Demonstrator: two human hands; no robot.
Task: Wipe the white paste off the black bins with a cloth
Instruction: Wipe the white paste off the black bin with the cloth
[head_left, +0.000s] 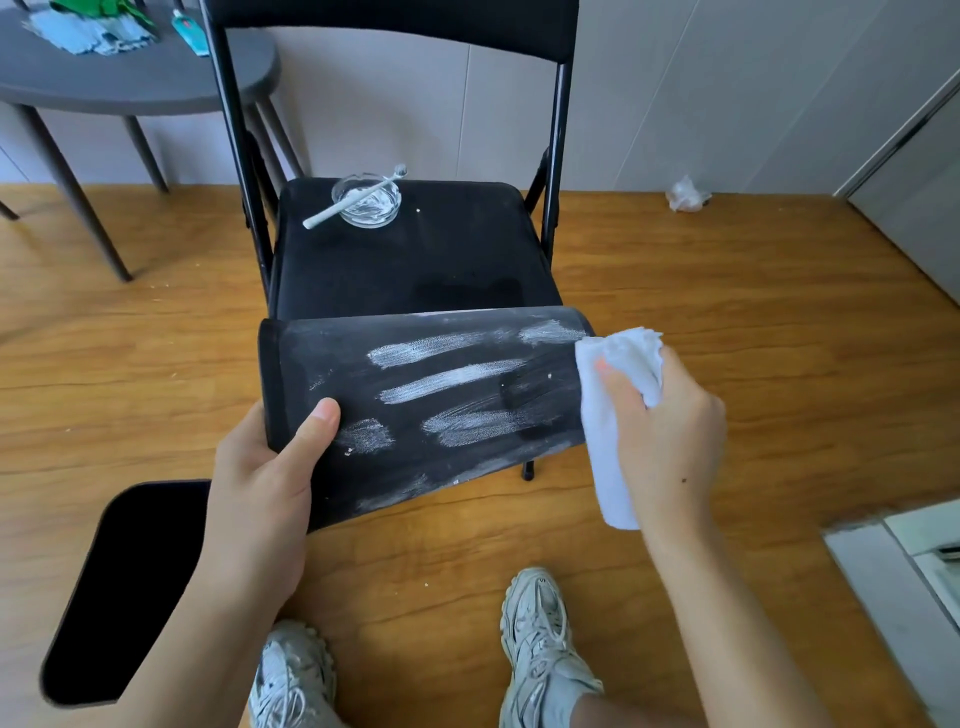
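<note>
The black bin (415, 395), streaked with white paste (447, 387), is held on its side before the folding chair (415, 249) (smeared face up), gripped at the rim by the left hand (260, 467) for steadiness; a folded white cloth (613, 415) is clutched by the right hand (670, 431) at the bin's far end, apparently for wiping

Chair (415, 249): black folding one, standing on the wooden floor (727, 322); padded seat facing the camera
Glass dish (367, 201): sitting at the back left of the chair seat; whitish residue inside
Toothbrush (353, 197): laid across the dish, handle pointing out to the left
Round table (130, 78): grey, far left by the wall; a green-capped tube (188, 31) and blue-white cloths (88, 34) on top
Crumpled plastic (687, 195): on the floor against the wall, right of the chair
Sneakers (540, 639): pale, at the bottom edge
</note>
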